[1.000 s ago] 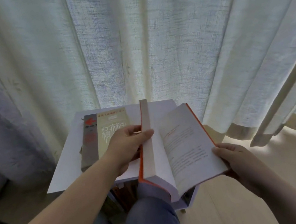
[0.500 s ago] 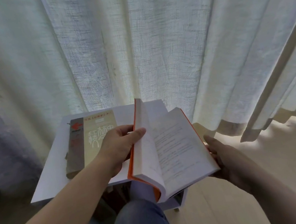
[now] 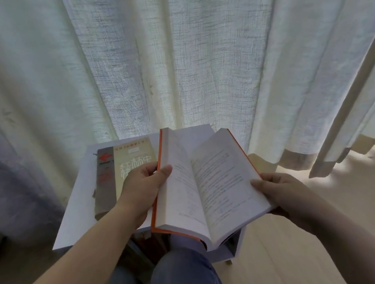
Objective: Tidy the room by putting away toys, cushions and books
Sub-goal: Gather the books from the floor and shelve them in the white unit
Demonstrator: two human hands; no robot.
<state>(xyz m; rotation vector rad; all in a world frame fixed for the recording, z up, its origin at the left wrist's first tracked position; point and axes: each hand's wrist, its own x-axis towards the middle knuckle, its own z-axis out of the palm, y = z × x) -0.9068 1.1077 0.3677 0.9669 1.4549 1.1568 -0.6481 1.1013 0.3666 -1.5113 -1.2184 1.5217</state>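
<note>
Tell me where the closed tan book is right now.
Head view, left of centre: the closed tan book lies flat on the white table, beside the open orange-covered book, partly behind the left hand.

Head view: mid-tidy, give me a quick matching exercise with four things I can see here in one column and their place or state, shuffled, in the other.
Things:
1. orange-covered book
2. beige book
3. white table
4. curtain

Place or state:
A. hangs behind the table
B. held open by the left hand and the right hand
C. lies closed on the table top
D. stands in front of the person's knees

Pairs: 1-B, 2-C, 3-D, 4-A.
</note>
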